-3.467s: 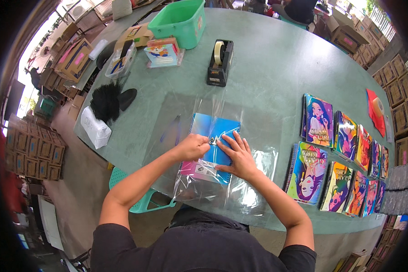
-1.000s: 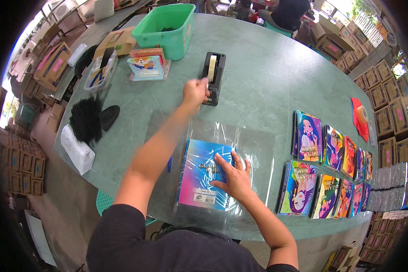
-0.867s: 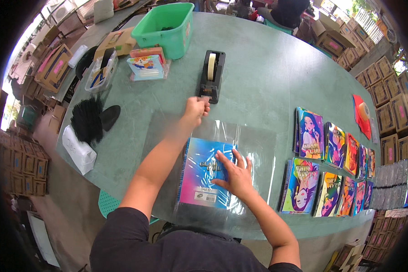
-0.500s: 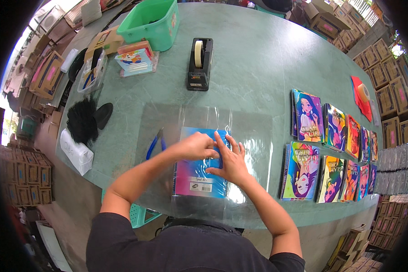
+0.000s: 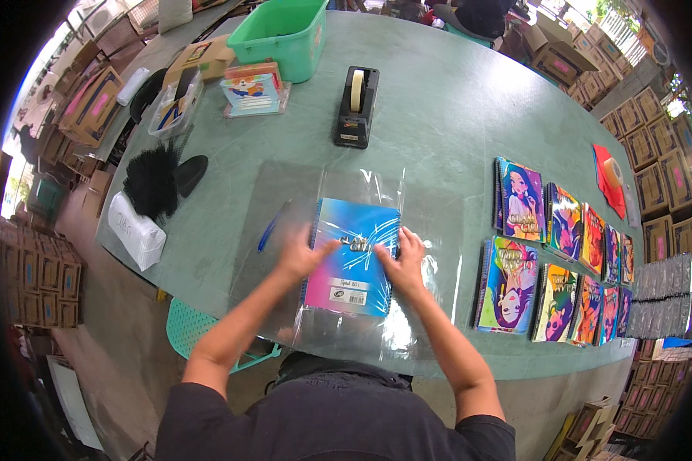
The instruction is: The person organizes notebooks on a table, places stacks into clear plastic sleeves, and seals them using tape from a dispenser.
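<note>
Spiral notebooks (image 5: 354, 223) with a blue and pink cover, silvery lettering and a label lie in front of me. Coils show along both side edges, so they look stacked. Under them spreads a clear plastic sheet (image 5: 346, 334). My left hand (image 5: 300, 253), a little blurred, grips the left edge, thumb over the cover. At the right edge my right hand (image 5: 404, 263) is closed the same way, its thumb on the cover and its fingers along the side. Left of the sheet's middle lie blue-handled pliers (image 5: 271, 229).
A black tape dispenser (image 5: 357, 107) stands beyond the sheet. To the right are rows of colourful notebooks (image 5: 507, 284) and a tape roll (image 5: 613, 171) on red material. At left sit a white pouch (image 5: 134, 230), black bristly item (image 5: 152, 183), plastic box (image 5: 175, 111) and green bin (image 5: 278, 50).
My hands have moved from the middle of the cover out to the two side edges, uncovering the lettering. The view has shifted slightly.
</note>
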`<state>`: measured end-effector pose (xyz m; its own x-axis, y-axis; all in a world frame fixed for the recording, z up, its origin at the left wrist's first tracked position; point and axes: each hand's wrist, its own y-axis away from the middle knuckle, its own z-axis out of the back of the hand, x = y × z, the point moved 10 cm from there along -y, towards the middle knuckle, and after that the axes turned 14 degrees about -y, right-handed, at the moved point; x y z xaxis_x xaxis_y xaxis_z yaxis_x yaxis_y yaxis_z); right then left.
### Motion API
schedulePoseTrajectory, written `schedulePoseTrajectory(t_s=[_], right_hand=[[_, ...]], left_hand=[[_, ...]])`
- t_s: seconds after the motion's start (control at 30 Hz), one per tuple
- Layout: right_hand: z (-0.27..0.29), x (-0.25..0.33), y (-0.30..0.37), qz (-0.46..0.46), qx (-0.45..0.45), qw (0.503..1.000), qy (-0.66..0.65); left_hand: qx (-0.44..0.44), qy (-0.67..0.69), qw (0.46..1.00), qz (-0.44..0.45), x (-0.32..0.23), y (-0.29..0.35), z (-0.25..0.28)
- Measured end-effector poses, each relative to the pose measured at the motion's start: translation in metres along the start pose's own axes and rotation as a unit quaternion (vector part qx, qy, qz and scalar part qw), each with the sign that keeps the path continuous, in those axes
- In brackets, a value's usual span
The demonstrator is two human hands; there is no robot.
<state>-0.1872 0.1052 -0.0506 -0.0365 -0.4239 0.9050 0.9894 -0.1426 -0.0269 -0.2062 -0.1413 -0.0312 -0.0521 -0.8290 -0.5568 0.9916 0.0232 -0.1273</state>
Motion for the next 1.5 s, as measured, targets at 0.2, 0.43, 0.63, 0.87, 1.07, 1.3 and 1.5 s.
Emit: schedulePoseTrajectory(t_s=[0.2, 0.43, 0.63, 0.87, 1.07, 1.3, 1.5], right_hand=[[0.044, 0.089, 0.019, 0.055, -0.008, 0.896, -0.440], [0.054, 0.064, 0.040, 0.001, 0.257, 0.898, -0.356], [0.062, 0.081, 0.048, 0.067, 0.217, 0.917, -0.329], [0.114, 0.115, 0.107, 0.304, -0.100, 0.944, -0.087], [0.118, 0.159, 0.122, 0.405, -0.118, 0.904, 0.071], [0.067, 0.204, 0.108, 0.417, 0.049, 0.895, 0.151], [0.066, 0.190, 0.076, 0.270, 0.215, 0.938, 0.037]], left_hand=[[0.050, 0.439, 0.897, -0.007, -0.076, 0.017, 0.041], [0.380, 0.396, 0.819, -0.163, -0.098, 0.014, 0.017], [0.327, 0.336, 0.870, -0.154, -0.102, 0.015, 0.038], [0.018, -0.182, 0.820, -0.543, -0.227, 0.083, 0.146], [0.099, 0.121, 0.881, -0.447, -0.207, 0.086, 0.208], [-0.089, -0.067, 0.912, -0.395, -0.145, 0.077, 0.139], [-0.120, -0.048, 0.865, -0.484, -0.179, 0.084, 0.129]])
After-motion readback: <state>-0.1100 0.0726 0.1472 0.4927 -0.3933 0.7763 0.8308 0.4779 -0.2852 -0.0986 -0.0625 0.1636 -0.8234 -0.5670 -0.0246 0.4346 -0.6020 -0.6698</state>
